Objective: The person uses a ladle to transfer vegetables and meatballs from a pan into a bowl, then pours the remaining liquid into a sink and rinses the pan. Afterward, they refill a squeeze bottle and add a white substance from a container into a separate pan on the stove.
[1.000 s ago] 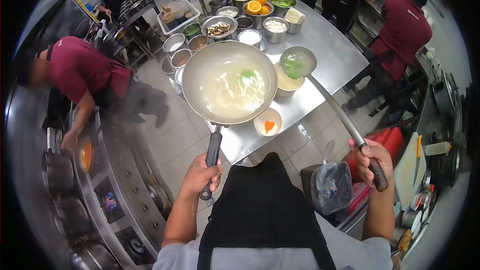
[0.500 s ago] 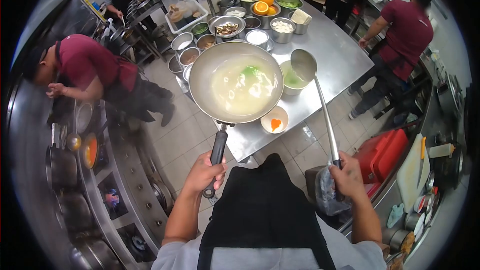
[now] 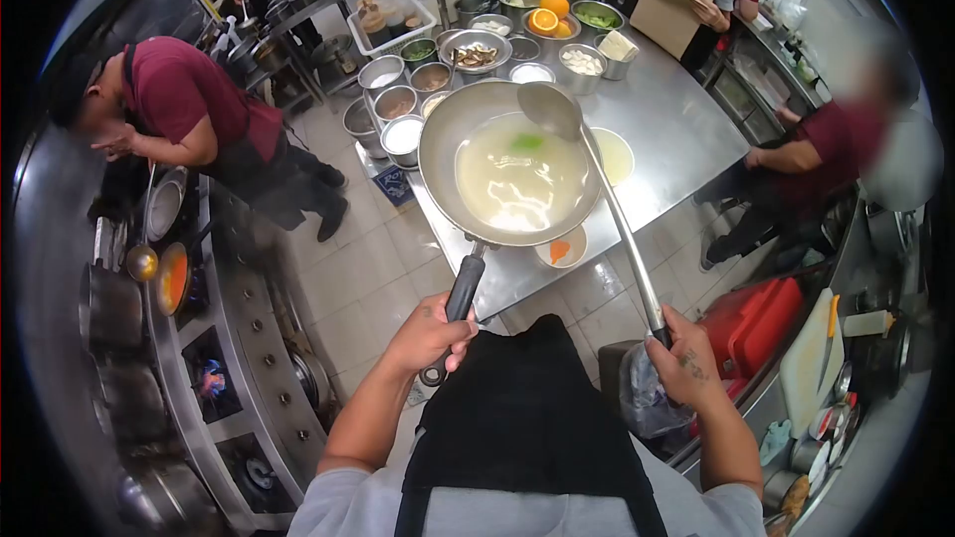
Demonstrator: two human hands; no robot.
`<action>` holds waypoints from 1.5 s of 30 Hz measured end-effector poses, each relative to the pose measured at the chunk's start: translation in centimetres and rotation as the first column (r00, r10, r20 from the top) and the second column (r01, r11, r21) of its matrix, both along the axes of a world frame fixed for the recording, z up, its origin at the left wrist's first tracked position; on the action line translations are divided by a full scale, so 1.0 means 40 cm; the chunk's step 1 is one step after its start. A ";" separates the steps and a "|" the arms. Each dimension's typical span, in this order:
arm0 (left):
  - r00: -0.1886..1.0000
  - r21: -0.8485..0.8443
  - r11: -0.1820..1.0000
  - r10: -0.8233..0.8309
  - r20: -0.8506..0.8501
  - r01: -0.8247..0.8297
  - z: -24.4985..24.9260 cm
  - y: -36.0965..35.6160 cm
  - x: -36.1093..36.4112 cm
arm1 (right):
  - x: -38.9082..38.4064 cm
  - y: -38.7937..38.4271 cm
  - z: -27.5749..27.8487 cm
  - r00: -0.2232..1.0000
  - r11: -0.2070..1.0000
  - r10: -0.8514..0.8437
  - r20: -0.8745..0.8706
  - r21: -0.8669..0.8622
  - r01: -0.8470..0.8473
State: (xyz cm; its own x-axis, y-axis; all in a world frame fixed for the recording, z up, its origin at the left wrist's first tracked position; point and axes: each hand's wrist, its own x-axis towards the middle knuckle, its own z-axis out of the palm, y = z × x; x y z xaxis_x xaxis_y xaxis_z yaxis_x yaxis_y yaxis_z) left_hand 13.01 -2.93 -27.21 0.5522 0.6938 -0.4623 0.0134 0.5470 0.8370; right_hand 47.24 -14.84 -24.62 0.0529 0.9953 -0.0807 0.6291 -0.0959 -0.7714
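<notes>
My left hand [image 3: 433,338] is closed around the black handle of a frying pan [image 3: 441,161], held level over the near part of the steel table. Pale, shiny liquid [image 3: 517,194] lies in the pan, with a small bright green patch [image 3: 527,142] in it. In my right hand [image 3: 688,363] is a long-handled ladle [image 3: 625,234], gripped by its black end. The ladle's bowl overlaps the pan's far right rim. Partly behind the ladle and pan stands a pot of pale liquid [image 3: 619,157]. A white bowl [image 3: 579,247] holding something orange [image 3: 559,251] shows below the pan's edge.
Several metal containers of ingredients [image 3: 477,52] crowd the far side of the steel table [image 3: 676,129]. On the left, a person bends over the stove [image 3: 234,343], where one burner [image 3: 212,378] is lit. Another person stands at right. A red cooler [image 3: 753,328] sits low at right.
The ladle has swung left from over the pot to the pan's rim. The pan has shifted right in the view. A person with a cardboard sheet shows more fully at the back.
</notes>
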 end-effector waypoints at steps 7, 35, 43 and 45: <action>1.000 -0.001 1.000 -0.019 -0.010 0.019 -0.007 0.009 0.012 | -0.025 0.025 0.092 0.778 0.900 -0.306 -0.548 -0.433 0.049; 0.998 0.018 0.998 0.063 0.004 -0.063 -0.029 0.038 0.052 | 0.121 0.005 0.239 -0.334 0.949 -0.293 -0.896 -0.230 -0.215; 0.996 0.016 0.996 0.083 0.016 -0.083 -0.021 0.030 0.047 | 0.171 0.019 0.210 -0.220 0.965 -0.262 -0.940 -0.247 -0.092; 0.994 0.011 0.994 0.107 0.014 -0.107 -0.018 0.026 0.044 | 0.184 0.022 0.188 -0.183 0.956 -0.292 -0.939 -0.283 -0.071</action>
